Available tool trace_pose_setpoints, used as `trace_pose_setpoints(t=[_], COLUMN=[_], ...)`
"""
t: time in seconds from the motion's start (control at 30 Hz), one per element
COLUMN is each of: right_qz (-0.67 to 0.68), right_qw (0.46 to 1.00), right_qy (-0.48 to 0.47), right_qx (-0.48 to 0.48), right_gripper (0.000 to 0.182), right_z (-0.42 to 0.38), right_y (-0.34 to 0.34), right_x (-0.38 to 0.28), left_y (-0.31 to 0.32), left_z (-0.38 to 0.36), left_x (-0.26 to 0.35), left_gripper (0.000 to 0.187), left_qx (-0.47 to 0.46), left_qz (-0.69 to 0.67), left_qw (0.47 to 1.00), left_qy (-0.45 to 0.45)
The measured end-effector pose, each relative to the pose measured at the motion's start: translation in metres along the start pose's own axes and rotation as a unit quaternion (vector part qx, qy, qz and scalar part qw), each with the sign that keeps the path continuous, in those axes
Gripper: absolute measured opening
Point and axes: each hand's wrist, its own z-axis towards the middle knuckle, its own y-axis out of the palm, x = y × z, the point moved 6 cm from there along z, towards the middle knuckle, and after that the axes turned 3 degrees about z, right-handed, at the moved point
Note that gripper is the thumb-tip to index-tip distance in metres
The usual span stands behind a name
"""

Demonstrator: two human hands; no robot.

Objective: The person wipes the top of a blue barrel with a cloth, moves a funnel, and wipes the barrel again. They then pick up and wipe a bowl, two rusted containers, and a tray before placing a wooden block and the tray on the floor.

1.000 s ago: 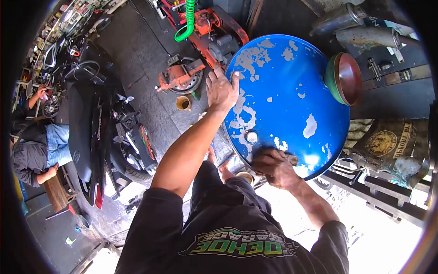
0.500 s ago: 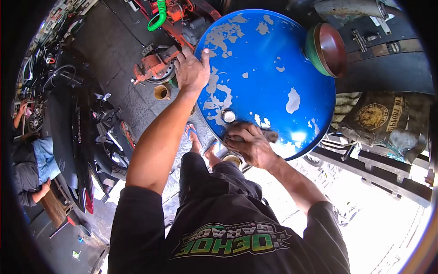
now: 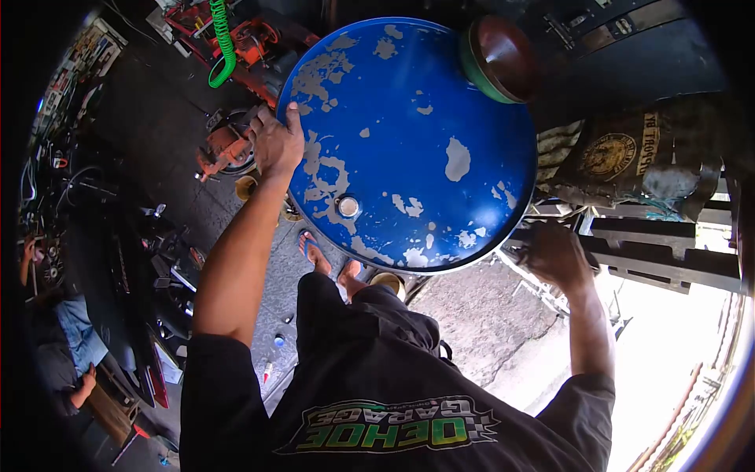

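**Blue drum in a cluttered workshop**

Head view: the blue drum (image 3: 409, 141), paint flaking, stands on the concrete floor (image 3: 472, 315). The left hand (image 3: 277, 141) grips its left rim. The right hand (image 3: 554, 256), curled, hangs just off its right edge; contents unclear. A bowl (image 3: 499, 59) sits on its far rim.

Two hands at a blue drum

The left hand (image 3: 277, 141) grips the rim of the blue drum (image 3: 409, 141); the right hand (image 3: 557, 256) is at its opposite edge, beside a metal rack (image 3: 661, 256).

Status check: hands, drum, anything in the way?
Left hand gripping blue drum at its rim. Right hand off the drum, at the dark rack beside it. Funnel sits on drum top, far edge.
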Motion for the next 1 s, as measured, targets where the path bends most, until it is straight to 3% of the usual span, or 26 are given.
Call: trace_pose_setpoints(t=[0.13,0.17,0.2,0.23,0.27,0.33,0.4,0.53,0.6,0.67,0.73,0.87,0.93,1.0], right_qz=[0.269,0.273,0.288,0.269,0.293,0.38,0.313,0.228,0.144,0.134,0.132,0.093,-0.008,0.024], right_qw=[0.949,0.944,0.927,0.941,0.929,0.902,0.905,0.96,0.973,0.936,0.92,0.945,0.947,0.952], right_qy=[-0.121,-0.1,-0.14,-0.144,-0.15,-0.175,-0.175,0.049,0.047,0.055,0.193,0.151,0.21,0.238], right_qx=[0.107,0.158,0.194,0.146,0.172,0.109,0.23,0.155,0.173,0.321,0.313,0.276,0.243,0.191], right_gripper=[0.028,0.031,0.032,0.036,0.035,0.031,0.022,0.017,0.018,0.019,0.03,0.041,0.05,0.051], right_z=[0.049,0.056,0.065,0.072,0.068,0.045,0.015,0.023,0.046,0.073,0.104,0.157,0.14,0.11], right_y=[-0.003,0.006,0.01,0.056,0.055,0.066,0.087,0.103,0.079,0.04,0.032,0.106,0.114,0.112], right_x=[-0.084,-0.11,-0.134,-0.15,-0.154,-0.133,-0.102,-0.011,0.028,0.056,0.079,0.118,0.104,0.086], left_y=[-0.004,-0.001,-0.003,-0.006,-0.009,-0.011,-0.009,-0.001,-0.002,-0.004,-0.008,-0.008,-0.003,0.001], left_z=[-0.001,-0.001,-0.005,-0.007,-0.007,-0.006,-0.008,-0.003,-0.004,-0.002,-0.007,-0.007,-0.004,-0.001], left_x=[0.002,0.001,0.004,0.003,0.004,0.007,0.004,0.002,0.003,0.007,0.006,0.009,0.004,0.001], left_gripper=[0.074,0.075,0.075,0.075,0.076,0.078,0.078,0.077,0.076,0.076,0.075,0.073,0.072,0.07], left_qx=[-0.012,-0.001,-0.003,-0.007,-0.011,-0.022,-0.037,-0.045,-0.038,-0.043,-0.051,-0.054,-0.055,-0.054], left_qz=[-0.002,-0.008,-0.014,-0.011,-0.007,-0.02,-0.023,-0.016,-0.006,-0.001,0.01,0.007,0.005,-0.006], left_qw=[1.0,1.0,1.0,1.0,1.0,0.999,0.998,0.998,0.999,0.999,0.998,0.998,0.998,0.998], left_qy=[-0.012,0.006,0.014,-0.003,-0.02,-0.015,-0.038,-0.027,-0.025,-0.024,-0.022,-0.032,-0.031,-0.01])
